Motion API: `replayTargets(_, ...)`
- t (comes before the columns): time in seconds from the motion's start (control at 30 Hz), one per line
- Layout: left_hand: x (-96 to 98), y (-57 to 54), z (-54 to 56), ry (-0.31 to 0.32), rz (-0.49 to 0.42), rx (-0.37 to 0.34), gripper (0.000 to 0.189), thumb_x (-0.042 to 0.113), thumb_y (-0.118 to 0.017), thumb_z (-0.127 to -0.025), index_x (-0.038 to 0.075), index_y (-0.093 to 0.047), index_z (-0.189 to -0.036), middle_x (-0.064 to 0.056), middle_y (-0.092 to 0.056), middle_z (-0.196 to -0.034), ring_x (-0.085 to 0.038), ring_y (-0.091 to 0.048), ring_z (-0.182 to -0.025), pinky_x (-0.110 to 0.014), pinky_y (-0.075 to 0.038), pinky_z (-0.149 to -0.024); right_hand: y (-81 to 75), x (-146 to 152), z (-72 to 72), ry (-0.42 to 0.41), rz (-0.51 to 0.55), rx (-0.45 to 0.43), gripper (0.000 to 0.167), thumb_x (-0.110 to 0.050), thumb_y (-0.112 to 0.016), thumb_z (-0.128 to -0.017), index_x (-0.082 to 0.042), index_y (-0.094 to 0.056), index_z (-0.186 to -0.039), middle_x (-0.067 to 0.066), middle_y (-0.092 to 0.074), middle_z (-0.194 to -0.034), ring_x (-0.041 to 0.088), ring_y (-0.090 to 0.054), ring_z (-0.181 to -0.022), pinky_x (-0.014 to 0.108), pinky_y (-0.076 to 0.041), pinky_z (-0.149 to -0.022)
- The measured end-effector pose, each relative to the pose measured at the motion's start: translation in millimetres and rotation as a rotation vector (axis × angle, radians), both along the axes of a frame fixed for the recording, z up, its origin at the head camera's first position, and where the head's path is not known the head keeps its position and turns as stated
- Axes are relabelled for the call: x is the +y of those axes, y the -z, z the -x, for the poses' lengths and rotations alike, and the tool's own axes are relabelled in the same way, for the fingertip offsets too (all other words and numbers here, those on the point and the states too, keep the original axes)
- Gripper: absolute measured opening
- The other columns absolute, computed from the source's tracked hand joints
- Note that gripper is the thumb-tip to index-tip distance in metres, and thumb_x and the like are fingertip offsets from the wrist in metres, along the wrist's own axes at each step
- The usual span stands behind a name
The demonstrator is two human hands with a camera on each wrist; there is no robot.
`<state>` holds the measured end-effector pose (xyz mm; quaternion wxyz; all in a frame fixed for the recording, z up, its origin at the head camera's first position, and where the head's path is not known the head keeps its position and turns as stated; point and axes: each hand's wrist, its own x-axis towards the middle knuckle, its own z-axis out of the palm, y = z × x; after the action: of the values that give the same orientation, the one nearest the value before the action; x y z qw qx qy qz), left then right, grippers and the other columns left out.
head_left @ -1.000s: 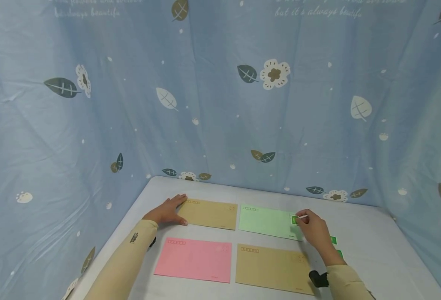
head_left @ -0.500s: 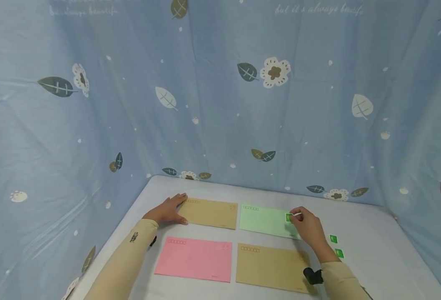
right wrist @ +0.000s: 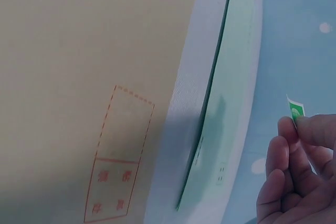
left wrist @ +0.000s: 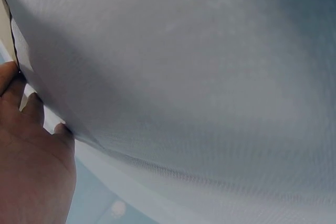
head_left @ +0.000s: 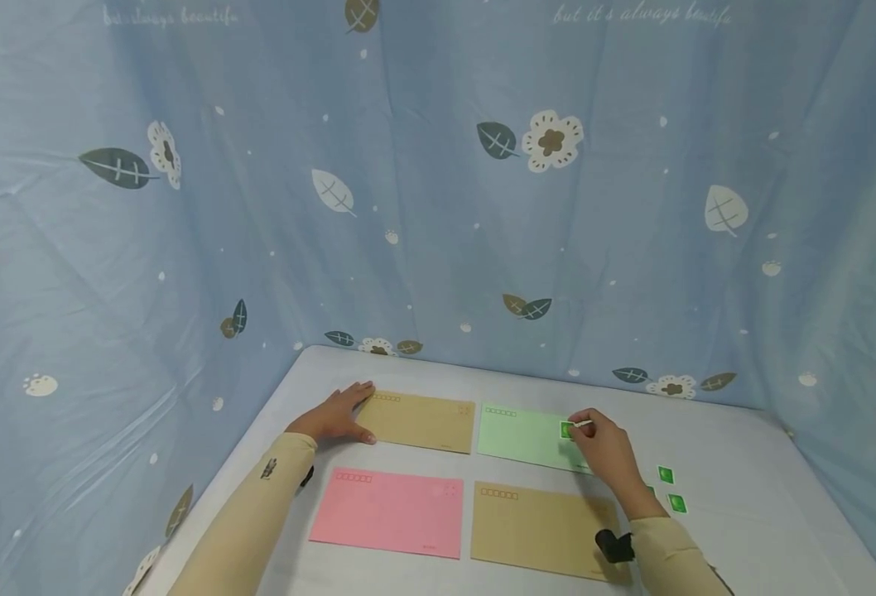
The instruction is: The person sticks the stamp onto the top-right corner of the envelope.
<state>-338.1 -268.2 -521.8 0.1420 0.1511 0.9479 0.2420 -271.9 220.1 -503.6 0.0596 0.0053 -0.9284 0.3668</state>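
Pinches green stamp btwn thumb & finger of R hand, over right part of green env., w/ L hand spread at left edge of far tan env.. Looks like placing step; next prob. calls for lining up w/ printed corner marks, then pressing flat. Reads "but it's always beautifu" on curtain; can't reliably make out red chars in dashed box on near tan env..

Blue curtain is hanging behind & on both sides of wht tabletop. Flower print is showing R of ctr, dk leaf print sitting just L of it; wht lettering is running near top, paw print showing lower L.
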Motion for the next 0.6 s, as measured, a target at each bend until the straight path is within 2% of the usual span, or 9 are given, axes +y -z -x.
replayTargets(0.3, -0.7, -2.1, -1.8, 0.002, -0.001, 0.006, 0.113, 0.040, -0.091, -0.074, -0.001, -0.028, -0.159, -0.019, -0.023, -0.166, -0.041, -0.014, -0.153, -0.056, -0.007, -0.125, 0.7, -11, 3.7, -0.008, 0.023, 0.008, 0.019, -0.018, -0.065, -0.100, -0.007, -0.068, -0.114, 0.005, -0.072, -0.089, 0.015, -0.061, -0.069, 0.031, -0.045, -0.059)
replayTargets(0.6, -3.3, 2.4, 0.0, 0.015, -0.004, 0.018, 0.113, 0.041, -0.090, -0.075, -0.001, -0.028, -0.159, -0.018, -0.023, -0.166, -0.041, -0.014, -0.154, -0.057, -0.007, -0.125, 0.6, -23, 6.6, 0.001, 0.021, -0.009, 0.018, -0.017, -0.066, -0.099, -0.007, -0.069, -0.113, 0.004, -0.071, -0.088, 0.015, -0.061, -0.072, 0.031, -0.045, -0.061)
